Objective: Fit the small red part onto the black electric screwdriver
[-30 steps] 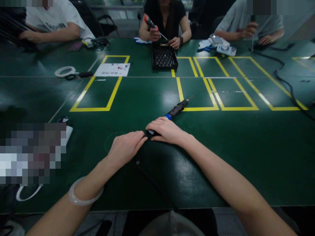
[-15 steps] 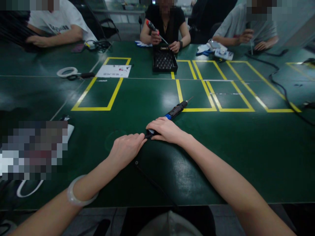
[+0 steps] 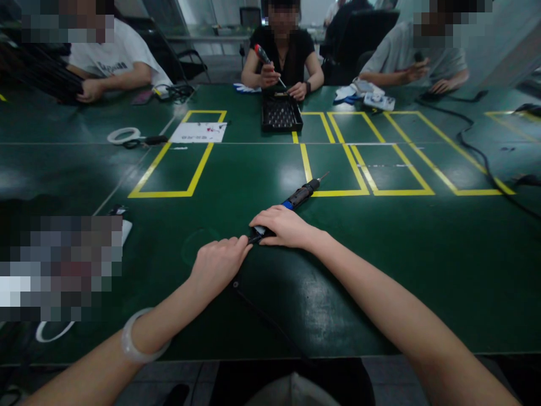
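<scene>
An electric screwdriver (image 3: 299,195), black with a blue band, lies slantwise on the green table, its thin bit pointing away to the right. My right hand (image 3: 287,226) is closed over its rear part, fingers wrapped round the body. At the tail end, my left hand (image 3: 220,258) is closed on the black cord (image 3: 253,239) where it meets the tool. The fingers cover most of that joint, so I cannot see whether the cord is fully seated. More dark cord (image 3: 270,318) runs from below my left hand to the table's near edge.
Yellow tape outlines (image 3: 160,194) mark the green table (image 3: 380,270). Across it, a person works over a black tray of screws (image 3: 282,115) with a screwdriver (image 3: 262,54). A white sheet (image 3: 198,132), a tape roll (image 3: 123,135) and a black cable (image 3: 477,149) lie farther off.
The view has tilted up slightly, so the scene sits lower. Both hands keep their hold on the electric screwdriver and its cord, with little visible movement.
</scene>
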A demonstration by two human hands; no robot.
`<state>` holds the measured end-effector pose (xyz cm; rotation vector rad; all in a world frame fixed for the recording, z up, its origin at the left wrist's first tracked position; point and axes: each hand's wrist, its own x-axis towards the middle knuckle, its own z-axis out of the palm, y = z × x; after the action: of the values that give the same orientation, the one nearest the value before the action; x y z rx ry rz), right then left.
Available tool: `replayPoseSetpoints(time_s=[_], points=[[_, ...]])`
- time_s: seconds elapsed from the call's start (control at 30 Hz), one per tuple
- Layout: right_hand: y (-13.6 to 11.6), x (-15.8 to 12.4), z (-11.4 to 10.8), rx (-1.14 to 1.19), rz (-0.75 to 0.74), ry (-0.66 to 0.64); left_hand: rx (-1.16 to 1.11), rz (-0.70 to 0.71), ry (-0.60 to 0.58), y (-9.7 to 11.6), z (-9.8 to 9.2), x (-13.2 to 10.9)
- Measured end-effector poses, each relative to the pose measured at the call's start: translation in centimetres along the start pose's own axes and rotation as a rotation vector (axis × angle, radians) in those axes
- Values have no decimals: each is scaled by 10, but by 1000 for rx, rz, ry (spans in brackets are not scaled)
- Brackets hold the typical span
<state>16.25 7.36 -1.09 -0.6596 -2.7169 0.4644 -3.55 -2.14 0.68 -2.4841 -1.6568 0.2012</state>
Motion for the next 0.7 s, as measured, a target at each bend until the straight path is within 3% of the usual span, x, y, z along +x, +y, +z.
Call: replayPoseSetpoints(time_s=[0.2, 0.4, 0.5, 0.7], points=[[5, 18, -22, 50, 20, -191, -8, -19, 8, 5, -1, -2], [8, 32, -27, 28, 0, -338, -36, -41, -23, 6, 0, -3], [5, 27, -24, 61, -19, -277, -68, -53, 14, 5, 3, -4], [-12, 2, -10, 18, 15, 0, -181, -88, 56, 2, 9, -5]])
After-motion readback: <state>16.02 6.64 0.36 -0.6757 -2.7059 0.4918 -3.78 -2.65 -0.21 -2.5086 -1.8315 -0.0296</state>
